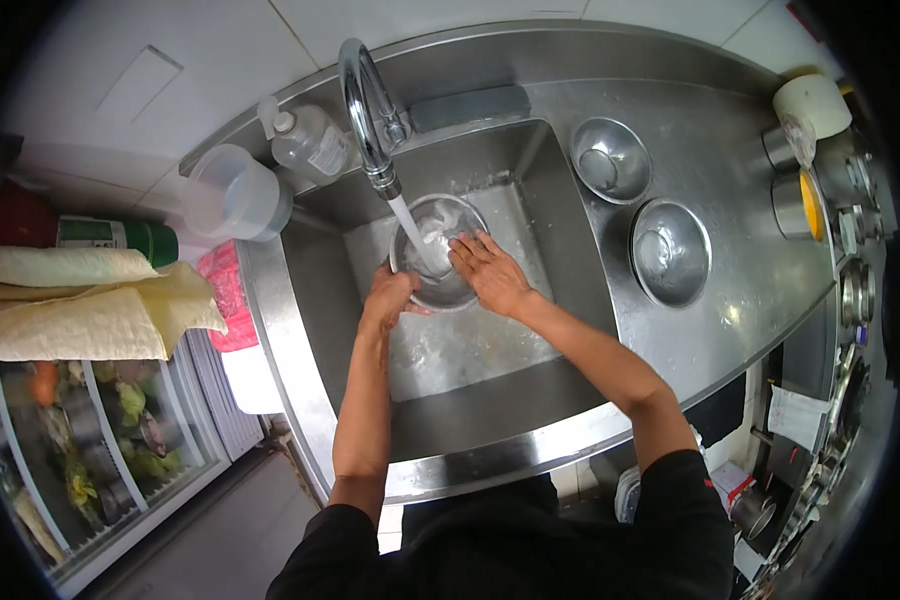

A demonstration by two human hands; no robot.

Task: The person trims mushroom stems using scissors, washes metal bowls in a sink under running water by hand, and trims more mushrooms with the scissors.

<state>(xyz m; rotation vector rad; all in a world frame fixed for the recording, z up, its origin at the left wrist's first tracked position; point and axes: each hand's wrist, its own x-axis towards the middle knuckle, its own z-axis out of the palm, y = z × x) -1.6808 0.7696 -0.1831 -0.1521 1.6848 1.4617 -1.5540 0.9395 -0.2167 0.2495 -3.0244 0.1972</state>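
A round metal bowl (446, 292) is held inside the steel sink (450, 365), under the running tap (368, 130). Water (408, 222) streams down into it. My left hand (390, 297) grips the bowl's near left rim, thumb on the inner side and fingers below. My right hand (490, 272) reaches over the right rim, its fingers stretched out and laid against the bowl's inside. Whether anything lies under the right palm is hidden.
Two metal bowls, a smaller one (611, 160) and a larger one (671, 253), stand on the steel counter at right. A clear plastic tub (232, 192) and a pump bottle (310, 143) stand left of the tap. A yellow cloth (90, 315) lies further left.
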